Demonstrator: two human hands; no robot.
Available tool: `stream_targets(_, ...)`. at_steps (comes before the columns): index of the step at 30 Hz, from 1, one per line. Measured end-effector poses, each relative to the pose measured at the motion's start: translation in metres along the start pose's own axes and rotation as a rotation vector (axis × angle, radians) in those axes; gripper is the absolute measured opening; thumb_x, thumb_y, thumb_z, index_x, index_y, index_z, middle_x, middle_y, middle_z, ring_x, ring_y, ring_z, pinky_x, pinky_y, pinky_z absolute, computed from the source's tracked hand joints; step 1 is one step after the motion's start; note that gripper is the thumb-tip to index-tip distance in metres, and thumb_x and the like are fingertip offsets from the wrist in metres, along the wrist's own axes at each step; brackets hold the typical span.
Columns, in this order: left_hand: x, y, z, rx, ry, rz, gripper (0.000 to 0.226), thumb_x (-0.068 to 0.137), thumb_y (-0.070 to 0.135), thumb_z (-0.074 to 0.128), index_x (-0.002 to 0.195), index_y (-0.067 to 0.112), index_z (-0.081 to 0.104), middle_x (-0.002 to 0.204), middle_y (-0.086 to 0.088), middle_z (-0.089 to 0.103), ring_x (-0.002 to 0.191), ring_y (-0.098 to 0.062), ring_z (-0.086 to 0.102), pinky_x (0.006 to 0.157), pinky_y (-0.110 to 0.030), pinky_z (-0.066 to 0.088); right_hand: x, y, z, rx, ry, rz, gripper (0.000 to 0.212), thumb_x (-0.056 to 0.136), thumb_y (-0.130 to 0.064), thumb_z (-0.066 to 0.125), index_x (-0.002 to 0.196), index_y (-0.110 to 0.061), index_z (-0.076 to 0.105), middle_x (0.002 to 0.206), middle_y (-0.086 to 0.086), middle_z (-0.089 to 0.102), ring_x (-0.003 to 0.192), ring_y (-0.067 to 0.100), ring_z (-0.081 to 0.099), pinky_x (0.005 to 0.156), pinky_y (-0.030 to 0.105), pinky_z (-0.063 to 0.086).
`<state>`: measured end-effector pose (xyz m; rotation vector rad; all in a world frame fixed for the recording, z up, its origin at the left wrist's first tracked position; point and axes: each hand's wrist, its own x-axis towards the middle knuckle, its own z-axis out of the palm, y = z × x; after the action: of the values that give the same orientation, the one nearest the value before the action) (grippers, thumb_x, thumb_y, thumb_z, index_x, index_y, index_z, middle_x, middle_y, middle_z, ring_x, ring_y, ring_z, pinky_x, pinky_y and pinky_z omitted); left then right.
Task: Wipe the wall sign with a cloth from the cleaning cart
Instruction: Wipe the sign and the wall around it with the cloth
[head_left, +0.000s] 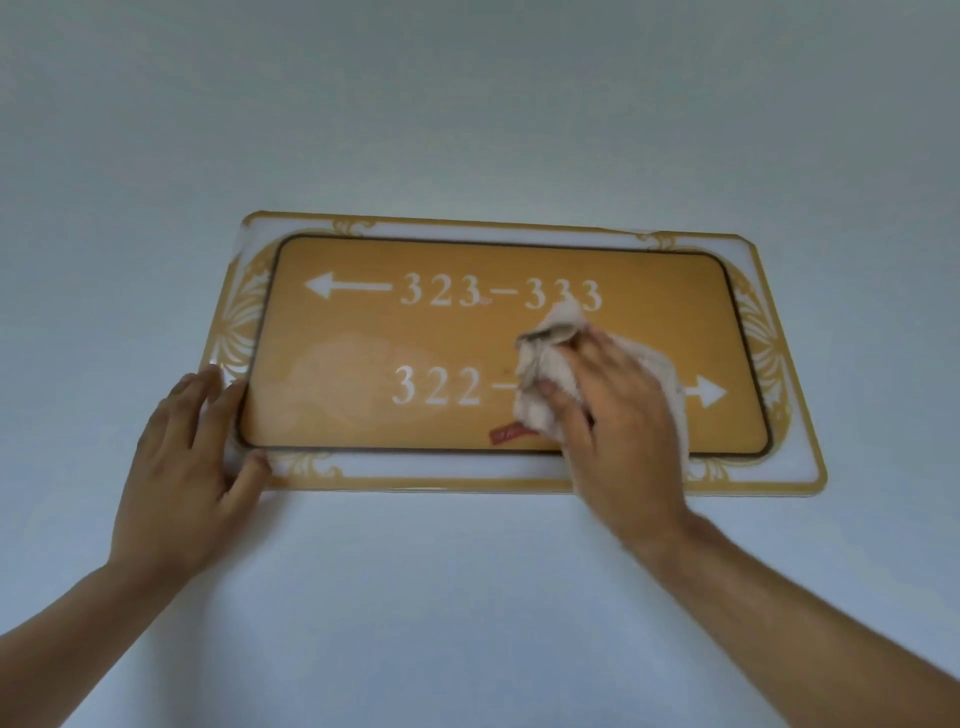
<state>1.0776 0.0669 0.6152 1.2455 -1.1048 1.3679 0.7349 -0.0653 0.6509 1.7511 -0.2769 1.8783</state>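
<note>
A rectangular wall sign (363, 332) hangs on a pale wall, orange with white room numbers, two arrows and an ornate white-and-gold border. My right hand (618, 415) presses a crumpled off-white cloth (543, 374) flat against the sign's lower middle, covering part of the lower row of numbers. My left hand (192, 457) rests with fingers spread on the sign's lower left corner and border, holding nothing. A lighter smeared patch shows on the sign's left half. A small red mark peeks out just below the cloth.
The plain pale wall (467, 104) fills the view above, below and to both sides of the sign. No cart or other objects are visible.
</note>
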Motion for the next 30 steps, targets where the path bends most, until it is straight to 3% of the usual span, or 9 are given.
stream_targets(6, -0.003, 0.007, -0.006, -0.054, 0.010, -0.051, 0.071, 0.087, 0.044, 0.039, 0.146, 0.005, 0.044, 0.156, -0.020, 0.037, 0.146, -0.036, 0.032, 0.116, -0.059, 0.031, 0.083, 0.041, 0.007, -0.113, 0.032, 0.162, 0.041, 0.106, -0.037, 0.039, 0.140, -0.020, 0.054, 0.146, 0.005, 0.053, 0.141, 0.026, 0.041, 0.115, 0.047, 0.032)
stream_targets(10, -0.004, 0.007, -0.009, -0.117, 0.066, -0.097, 0.072, 0.085, 0.045, 0.041, 0.148, 0.009, 0.038, 0.156, -0.010, 0.030, 0.145, -0.036, 0.032, 0.110, -0.061, 0.038, 0.107, 0.047, 0.023, -0.152, -0.064, 0.283, 0.043, 0.105, -0.039, 0.034, 0.138, -0.019, 0.052, 0.143, 0.011, 0.053, 0.138, 0.034, 0.040, 0.112, 0.054, 0.033)
stream_targets(14, -0.003, 0.006, -0.010, -0.131, 0.059, -0.148, 0.079, 0.083, 0.049, 0.039, 0.151, 0.009, 0.034, 0.157, -0.018, 0.031, 0.146, -0.035, 0.030, 0.115, -0.058, 0.033, 0.105, 0.041, 0.042, -0.313, -0.101, 0.260, 0.052, 0.106, -0.044, 0.025, 0.150, -0.021, 0.038, 0.160, 0.005, 0.034, 0.149, 0.029, 0.024, 0.120, 0.052, 0.020)
stream_targets(30, -0.002, 0.010, -0.002, -0.011, 0.083, -0.038, 0.074, 0.086, 0.045, 0.041, 0.146, 0.003, 0.039, 0.146, -0.024, 0.043, 0.136, -0.039, 0.038, 0.113, -0.056, 0.031, 0.094, -0.003, 0.073, -0.246, -0.111, 0.128, 0.048, 0.106, -0.044, 0.027, 0.149, -0.029, 0.041, 0.160, -0.005, 0.034, 0.149, 0.023, 0.026, 0.120, 0.046, 0.019)
